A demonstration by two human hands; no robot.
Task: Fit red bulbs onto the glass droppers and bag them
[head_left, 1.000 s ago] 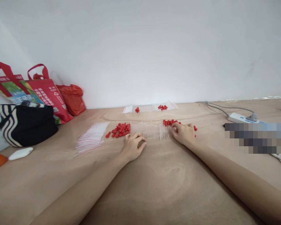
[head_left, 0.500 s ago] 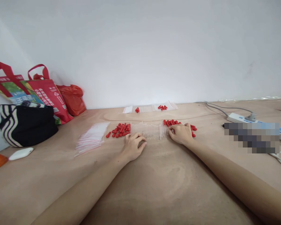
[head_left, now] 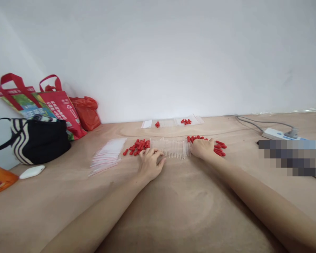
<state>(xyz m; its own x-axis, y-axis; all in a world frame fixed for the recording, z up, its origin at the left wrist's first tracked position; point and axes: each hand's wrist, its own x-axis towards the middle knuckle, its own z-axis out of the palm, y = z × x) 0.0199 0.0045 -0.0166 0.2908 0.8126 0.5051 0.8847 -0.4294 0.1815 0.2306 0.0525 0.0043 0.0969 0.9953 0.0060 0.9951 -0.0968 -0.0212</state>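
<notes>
The red bag [head_left: 58, 97] bears a recycling sign [head_left: 69, 106] and white Chinese characters too blurred to read surely, like those on the green-and-blue bag [head_left: 25, 104].

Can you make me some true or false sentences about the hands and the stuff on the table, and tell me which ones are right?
1. Red pieces lie at both ends of the row of clear sticks. True.
2. The black bag is on the right. False: the black bag is on the left.
3. The right hand is by the power strip. False: it is at the row's right end.
4. A plug sits on the power strip. True.
</notes>
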